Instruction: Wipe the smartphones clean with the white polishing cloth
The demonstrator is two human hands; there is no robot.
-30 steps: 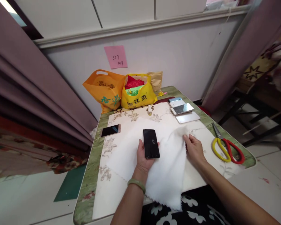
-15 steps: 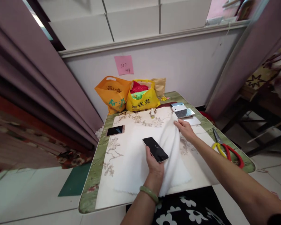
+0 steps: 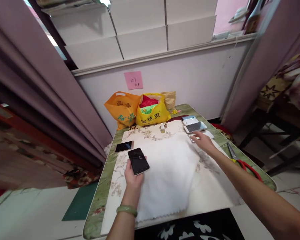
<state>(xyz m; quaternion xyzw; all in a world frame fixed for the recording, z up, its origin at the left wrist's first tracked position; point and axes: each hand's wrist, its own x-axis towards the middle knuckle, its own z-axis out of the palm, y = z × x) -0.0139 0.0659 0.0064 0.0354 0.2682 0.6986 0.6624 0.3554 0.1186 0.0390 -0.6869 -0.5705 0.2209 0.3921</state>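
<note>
- A table with a green marbled top [image 3: 97, 203], mostly covered by a cream, flower-printed sheet [image 3: 210, 190].
- A white cloth with a zigzag edge [image 3: 167, 173], spread on the sheet.
- An orange bag [image 3: 122, 110] beside a yellow bag with black lettering [image 3: 153, 116], both at the far edge.
- Metal scissors with red and yellow handles [image 3: 236, 157], at the right.
- Two hands, well apart. The left hand [image 3: 134, 175] holds a black-screened phone [image 3: 138, 161], screen up, above the cloth's left side. The right hand [image 3: 202, 140] is at a pale phone [image 3: 209, 134]; whether it grips anything is unclear.
- A gold-edged phone [image 3: 124, 146], lying at the left.
- A small clear bottle [image 3: 162, 128], beyond the cloth.
</note>
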